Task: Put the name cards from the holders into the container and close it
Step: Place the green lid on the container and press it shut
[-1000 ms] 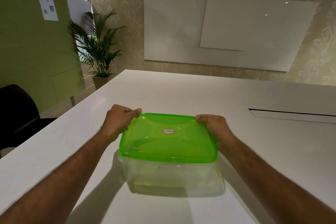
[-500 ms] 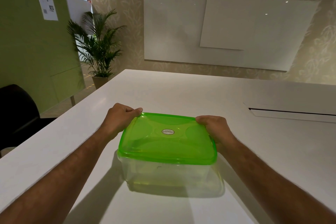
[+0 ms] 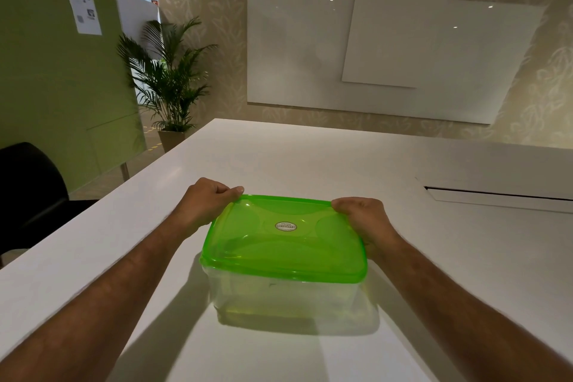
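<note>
A clear plastic container (image 3: 288, 298) stands on the white table (image 3: 434, 257) in front of me, covered by a translucent green lid (image 3: 283, 236) with a small oval sticker in its middle. My left hand (image 3: 206, 203) grips the lid's far left corner, thumb on top and fingers curled over the edge. My right hand (image 3: 364, 217) grips the far right corner the same way. What lies inside the container shows only as faint pale shapes through the wall. No card holders are in view.
A cable slot (image 3: 496, 195) is cut into the table at the right. A black chair (image 3: 28, 189) stands off the table's left edge, with a potted palm (image 3: 170, 84) beyond it. White boards hang on the far wall.
Both hands have stayed on the lid's far corners. The container and lid have hardly moved.
</note>
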The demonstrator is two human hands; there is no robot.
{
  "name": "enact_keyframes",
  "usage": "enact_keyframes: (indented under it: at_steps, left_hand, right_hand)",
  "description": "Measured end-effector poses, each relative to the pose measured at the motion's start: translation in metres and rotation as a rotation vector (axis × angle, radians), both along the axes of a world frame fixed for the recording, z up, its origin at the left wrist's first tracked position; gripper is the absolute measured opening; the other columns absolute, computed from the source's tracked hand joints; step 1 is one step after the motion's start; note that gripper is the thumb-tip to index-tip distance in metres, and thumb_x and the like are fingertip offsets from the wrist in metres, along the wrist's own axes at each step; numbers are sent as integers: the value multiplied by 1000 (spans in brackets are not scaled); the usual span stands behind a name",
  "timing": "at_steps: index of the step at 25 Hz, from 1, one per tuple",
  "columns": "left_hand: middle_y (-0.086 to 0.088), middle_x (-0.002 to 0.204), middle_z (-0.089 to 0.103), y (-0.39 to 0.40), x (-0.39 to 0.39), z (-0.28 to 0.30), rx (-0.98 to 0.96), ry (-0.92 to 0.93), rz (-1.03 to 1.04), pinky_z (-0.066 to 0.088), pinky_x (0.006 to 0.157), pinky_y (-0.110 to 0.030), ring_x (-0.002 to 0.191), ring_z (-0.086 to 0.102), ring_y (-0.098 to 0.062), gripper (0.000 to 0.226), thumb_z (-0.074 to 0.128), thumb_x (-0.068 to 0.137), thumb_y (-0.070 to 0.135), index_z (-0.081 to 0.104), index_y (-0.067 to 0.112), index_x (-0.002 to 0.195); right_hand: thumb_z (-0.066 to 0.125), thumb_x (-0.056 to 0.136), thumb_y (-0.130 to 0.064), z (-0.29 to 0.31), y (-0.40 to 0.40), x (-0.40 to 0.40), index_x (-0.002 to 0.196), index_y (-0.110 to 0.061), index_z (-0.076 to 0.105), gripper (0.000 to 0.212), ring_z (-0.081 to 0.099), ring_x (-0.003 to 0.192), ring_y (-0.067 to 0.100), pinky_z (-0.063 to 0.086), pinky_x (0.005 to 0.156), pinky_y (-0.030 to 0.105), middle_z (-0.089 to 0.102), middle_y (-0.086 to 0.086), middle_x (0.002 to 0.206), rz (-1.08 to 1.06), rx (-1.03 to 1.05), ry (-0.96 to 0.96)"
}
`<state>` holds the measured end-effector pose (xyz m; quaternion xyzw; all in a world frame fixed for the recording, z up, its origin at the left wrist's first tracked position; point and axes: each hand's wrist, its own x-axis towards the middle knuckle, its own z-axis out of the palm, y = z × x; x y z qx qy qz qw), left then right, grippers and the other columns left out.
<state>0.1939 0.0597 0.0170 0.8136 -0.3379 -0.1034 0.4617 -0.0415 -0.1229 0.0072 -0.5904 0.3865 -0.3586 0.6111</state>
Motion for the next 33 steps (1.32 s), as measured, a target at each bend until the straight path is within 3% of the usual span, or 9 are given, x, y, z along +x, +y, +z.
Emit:
enact_keyframes:
  at_steps: [4, 6, 8, 13, 17, 20, 23, 26, 33]
  left_hand:
    - [-16, 63, 60, 2, -1, -5, -18, 38, -31, 38, 49, -23, 52, 49, -19, 45, 68, 86, 50, 77, 7, 80]
    - [-15, 68, 67, 2, -2, -6, -30, 106, -34, 42, 47, -22, 52, 55, -19, 39, 69, 85, 50, 78, 13, 80]
    - [-12, 73, 69, 1, -1, -4, -35, 205, -52, 47, 51, -25, 56, 60, -20, 35, 68, 87, 48, 78, 15, 83]
    - [-10, 77, 62, -13, -3, 0, 61, 294, -7, 45, 56, -27, 63, 60, -24, 33, 56, 96, 40, 63, 8, 92]
    - [-19, 91, 65, -17, -5, -5, 69, 341, -44, 49, 74, -38, 78, 63, -31, 44, 46, 100, 43, 64, 3, 104]
    - [-20, 91, 63, -15, -6, -10, 1, 386, -68, 47, 73, -37, 73, 60, -28, 44, 51, 100, 38, 65, -3, 106]
    - [-18, 86, 61, -15, -7, -9, -10, 401, -73, 46, 71, -36, 68, 58, -27, 42, 53, 98, 37, 66, -3, 104]
    - [-16, 83, 60, -17, -7, -9, -3, 383, -56, 44, 69, -34, 65, 55, -26, 43, 53, 99, 37, 66, -4, 103]
    - [-13, 75, 61, -19, -8, -10, 33, 289, -16, 42, 66, -32, 57, 52, -24, 44, 51, 99, 36, 69, -4, 97]
  right_hand:
    - [77, 76, -11, 0, -1, 1, 71, -14, 77, 6, 71, 88, 33, 58, 87, 49, 75, 14, 88, 39, -22, 19]
    - [76, 80, -12, 0, 0, 1, 80, -10, 77, 2, 71, 76, 25, 61, 76, 41, 75, 14, 87, 48, -4, 0]
    - [75, 83, -17, 0, 1, 1, 86, -6, 74, 11, 70, 64, 19, 60, 61, 32, 73, 12, 83, 52, 37, -24]
    - [67, 89, -38, -1, 1, 0, 106, 2, 65, 44, 70, 92, 38, 57, 85, 51, 71, 22, 102, 75, 215, 87]
    - [66, 89, -39, -1, 5, -1, 110, 2, 65, 47, 69, 84, 35, 57, 81, 49, 71, 23, 104, 101, 263, 61]
    - [66, 90, -36, 0, 6, -2, 108, 2, 66, 43, 69, 77, 33, 58, 74, 44, 72, 21, 96, 133, 302, 19]
    - [65, 91, -34, -1, 7, -2, 104, 3, 67, 40, 69, 76, 33, 58, 77, 45, 71, 22, 93, 133, 307, -1]
    - [65, 91, -34, 0, 7, -2, 95, 3, 68, 37, 69, 63, 29, 59, 64, 38, 72, 18, 80, 120, 289, -4]
    - [63, 92, -31, 0, 7, -1, 100, 6, 68, 38, 65, 64, 29, 57, 64, 35, 69, 18, 82, 94, 243, 9]
